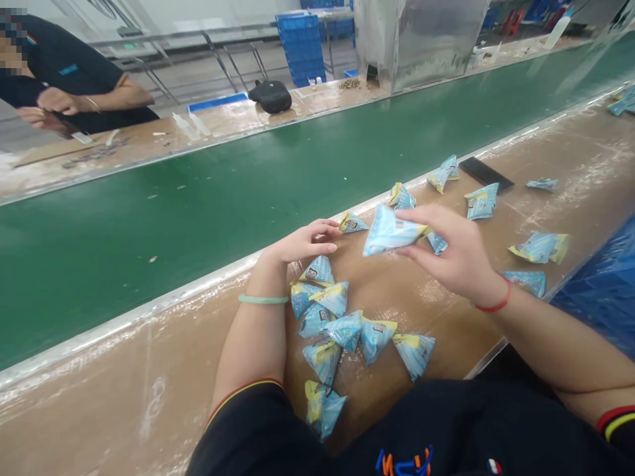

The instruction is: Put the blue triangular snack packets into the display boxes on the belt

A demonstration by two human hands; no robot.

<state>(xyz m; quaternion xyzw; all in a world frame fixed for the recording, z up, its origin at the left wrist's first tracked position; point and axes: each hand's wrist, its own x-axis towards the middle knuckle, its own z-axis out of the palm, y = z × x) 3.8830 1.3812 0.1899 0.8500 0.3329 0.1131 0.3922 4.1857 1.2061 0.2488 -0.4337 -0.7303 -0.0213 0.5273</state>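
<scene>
Pinched between the thumb and fingers of my right hand (454, 248) is a blue-and-yellow triangular packet (389, 231), raised a little over the brown worktop (198, 357). My left hand (310, 239) reaches over the worktop with its fingers apart and nothing between them. Its fingertips come close to another small packet (352, 223); whether they touch it I cannot tell. Below my left hand several like packets (342, 329) lie in a loose cluster. More packets (481, 201) are scattered beyond and to the right of my right hand.
A green conveyor belt (223, 198) runs along the far side of the worktop. A dark flat object (486, 174) lies near its edge. Blue crates (602, 284) stand at the right. Across the belt are a person (94, 79), a black bag (271, 96) and a metal housing (421, 39).
</scene>
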